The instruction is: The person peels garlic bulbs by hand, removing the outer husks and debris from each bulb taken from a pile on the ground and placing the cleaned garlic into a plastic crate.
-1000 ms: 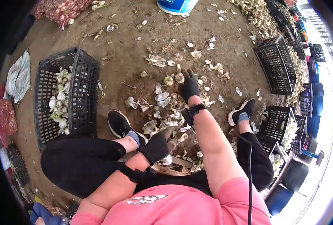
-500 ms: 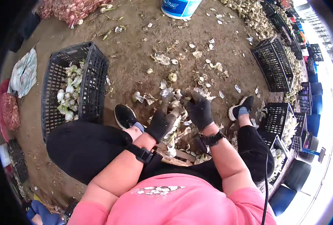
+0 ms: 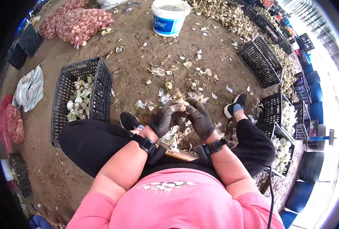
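My left hand (image 3: pixel 162 120) and my right hand (image 3: pixel 201 119), both in dark work gloves, meet in front of me above the dirt floor. Between their fingertips they grip a pale garlic bulb (image 3: pixel 181 103) with a dry, papery skin. Gloves cover part of the bulb. Below my hands, a heap of loose garlic skins (image 3: pixel 172 137) lies between my legs, beside a wooden edge (image 3: pixel 179 155). A small round bulb (image 3: pixel 168 85) rests on the ground just beyond my hands.
At my left stands a black crate (image 3: pixel 102 89) with trimmed garlic inside. A white-and-blue bucket (image 3: pixel 168 26) is ahead, red net sacks (image 3: pixel 81 26) are far left. To the right are a tilted black crate (image 3: pixel 260 63), a garlic pile (image 3: pixel 230 19) and a filled crate (image 3: pixel 288 168).
My view has tilted upward, so the whole bucket now shows. My hands have drawn closer together around the garlic bulb.
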Tool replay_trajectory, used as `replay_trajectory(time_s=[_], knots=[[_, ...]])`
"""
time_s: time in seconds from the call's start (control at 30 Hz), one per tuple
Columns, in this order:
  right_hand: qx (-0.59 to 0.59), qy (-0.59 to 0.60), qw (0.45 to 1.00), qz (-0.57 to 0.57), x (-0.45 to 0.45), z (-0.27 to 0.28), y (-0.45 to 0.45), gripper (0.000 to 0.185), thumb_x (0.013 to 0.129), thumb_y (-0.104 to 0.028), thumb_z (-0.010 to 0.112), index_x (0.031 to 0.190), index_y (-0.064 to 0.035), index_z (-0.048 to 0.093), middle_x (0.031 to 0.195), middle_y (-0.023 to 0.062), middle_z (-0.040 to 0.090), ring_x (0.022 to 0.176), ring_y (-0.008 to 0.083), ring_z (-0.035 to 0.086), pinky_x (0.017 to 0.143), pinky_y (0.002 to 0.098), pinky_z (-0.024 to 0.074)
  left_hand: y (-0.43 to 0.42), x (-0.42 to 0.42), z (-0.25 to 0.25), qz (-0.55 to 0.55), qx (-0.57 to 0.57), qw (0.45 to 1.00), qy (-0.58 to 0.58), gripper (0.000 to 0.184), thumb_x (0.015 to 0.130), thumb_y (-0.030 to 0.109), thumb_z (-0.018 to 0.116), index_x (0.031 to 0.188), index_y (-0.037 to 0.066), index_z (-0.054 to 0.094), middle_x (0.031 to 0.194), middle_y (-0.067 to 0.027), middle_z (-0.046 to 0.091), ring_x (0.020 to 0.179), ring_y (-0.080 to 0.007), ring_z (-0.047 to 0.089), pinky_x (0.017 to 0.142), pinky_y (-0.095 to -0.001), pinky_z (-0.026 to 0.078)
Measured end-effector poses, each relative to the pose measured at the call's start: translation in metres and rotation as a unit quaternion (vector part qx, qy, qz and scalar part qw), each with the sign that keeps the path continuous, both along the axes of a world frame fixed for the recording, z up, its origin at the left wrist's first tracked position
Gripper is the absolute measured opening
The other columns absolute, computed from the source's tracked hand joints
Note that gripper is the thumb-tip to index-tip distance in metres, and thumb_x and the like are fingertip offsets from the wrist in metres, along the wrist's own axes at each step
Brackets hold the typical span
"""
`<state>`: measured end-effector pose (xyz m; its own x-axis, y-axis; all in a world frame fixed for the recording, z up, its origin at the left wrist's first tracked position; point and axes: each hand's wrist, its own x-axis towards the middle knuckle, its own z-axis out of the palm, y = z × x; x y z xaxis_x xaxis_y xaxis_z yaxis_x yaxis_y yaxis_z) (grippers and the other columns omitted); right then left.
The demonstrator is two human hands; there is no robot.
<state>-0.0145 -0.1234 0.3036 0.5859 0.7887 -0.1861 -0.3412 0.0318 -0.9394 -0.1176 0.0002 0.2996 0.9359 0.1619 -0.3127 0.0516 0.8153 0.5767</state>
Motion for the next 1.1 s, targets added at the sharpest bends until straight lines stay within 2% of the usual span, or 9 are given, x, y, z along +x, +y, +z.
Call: replay_trajectory(time_s=[0.1, 0.17, 0.23, 0.3, 0.57, 0.7, 0.77, 0.8, 1.1], knots=[[-0.067, -0.179, 0.981, -0.013, -0.006, 0.0, -0.001, 0.04, 0.084, -0.013, 0.064, 0.119, -0.0011, 0.049, 0.1, 0.0061, 0.06, 0.092, 0.0142, 0.057, 0.079, 0.0281, 0.0476, -0.002, -0.003, 0.013, -0.02, 0.048, 0.998, 0.019, 0.023, 0.09, 0.02, 0.051, 0.108, 0.008, 0.056, 0.091, -0.0034, 0.061, 0.07, -0.0125, 0.06, 0.063, -0.0264, 0.053], [-0.083, -0.25, 0.965, -0.013, 0.0, 0.005, -0.004, 0.044, 0.08, -0.014, 0.067, 0.118, -0.0016, 0.049, 0.101, 0.008, 0.06, 0.092, 0.0154, 0.058, 0.079, 0.0289, 0.0478, 0.005, 0.004, -0.011, 0.057, 0.339, 0.939, -0.006, 0.024, 0.091, 0.023, 0.051, 0.108, 0.009, 0.06, 0.095, -0.0013, 0.063, 0.075, -0.008, 0.059, 0.062, -0.0244, 0.048], [-0.1, -0.319, 0.942, -0.004, 0.001, 0.012, -0.002, 0.048, 0.076, -0.015, 0.071, 0.118, -0.002, 0.05, 0.101, 0.0098, 0.061, 0.092, 0.0165, 0.058, 0.079, 0.0297, 0.048, 0.008, 0.005, -0.021, 0.033, 0.281, 0.958, 0.039, 0.027, 0.091, 0.025, 0.052, 0.11, 0.007, 0.059, 0.095, -0.0005, 0.064, 0.07, -0.0062, 0.057, 0.059, -0.0217, 0.046], [-0.107, -0.588, 0.802, -0.013, -0.005, 0.027, 0.0, 0.056, 0.069, -0.016, 0.075, 0.118, -0.0031, 0.049, 0.102, 0.0134, 0.061, 0.091, 0.0201, 0.06, 0.077, 0.031, 0.0488, 0.004, 0.001, 0.001, 0.066, 0.401, 0.913, -0.026, 0.027, 0.09, 0.024, 0.053, 0.109, 0.006, 0.059, 0.094, -0.001, 0.064, 0.069, -0.0064, 0.058, 0.059, -0.0206, 0.046], [-0.121, -0.425, 0.897, -0.01, 0.0, 0.017, 0.001, 0.052, 0.069, -0.018, 0.076, 0.114, -0.0038, 0.054, 0.096, 0.0124, 0.064, 0.083, 0.019, 0.063, 0.072, 0.0307, 0.051, 0.014, 0.003, -0.004, 0.018, 0.234, 0.971, 0.041, 0.028, 0.088, 0.019, 0.058, 0.111, 0.005, 0.057, 0.096, -0.0011, 0.064, 0.086, -0.0098, 0.059, 0.072, -0.0232, 0.048], [-0.136, -0.523, 0.842, -0.005, 0.001, 0.018, 0.001, 0.051, 0.07, -0.019, 0.075, 0.114, -0.0038, 0.054, 0.094, 0.011, 0.064, 0.083, 0.0171, 0.063, 0.072, 0.0298, 0.0509, 0.011, 0.007, 0.0, 0.018, 0.356, 0.934, 0.037, 0.026, 0.088, 0.017, 0.057, 0.111, 0.005, 0.057, 0.098, -0.0019, 0.064, 0.088, -0.0114, 0.059, 0.077, -0.0255, 0.048], [-0.157, -0.407, 0.9, 0.016, 0.002, 0.007, -0.001, 0.049, 0.075, -0.004, 0.071, 0.119, -0.0009, 0.05, 0.106, 0.0077, 0.06, 0.091, 0.0124, 0.059, 0.08, 0.027, 0.0495, 0.009, 0.008, -0.008, 0.065, 0.278, 0.958, 0.003, 0.023, 0.088, 0.014, 0.055, 0.109, 0.005, 0.053, 0.091, -0.0026, 0.062, 0.077, -0.009, 0.059, 0.066, -0.0237, 0.049], [-0.107, -0.294, 0.949, 0.025, 0.008, -0.008, -0.004, 0.049, 0.077, 0.0, 0.067, 0.122, 0.0, 0.046, 0.108, 0.0082, 0.058, 0.091, 0.0127, 0.058, 0.08, 0.0269, 0.0496, 0.011, 0.008, -0.013, 0.031, 0.271, 0.962, 0.0, 0.031, 0.091, 0.014, 0.052, 0.12, 0.004, 0.048, 0.106, -0.0063, 0.061, 0.093, -0.014, 0.059, 0.086, -0.0278, 0.047], [-0.163, -0.47, 0.867, -0.022, -0.004, 0.014, 0.003, 0.047, 0.075, -0.014, 0.071, 0.115, -0.0017, 0.051, 0.094, 0.0104, 0.063, 0.084, 0.0177, 0.062, 0.074, 0.0288, 0.0502, 0.006, 0.012, -0.023, 0.071, 0.409, 0.91, -0.024, 0.04, 0.088, 0.002, 0.045, 0.128, 0.003, 0.041, 0.113, -0.009, 0.056, 0.099, -0.0148, 0.056, 0.082, -0.0277, 0.048]])
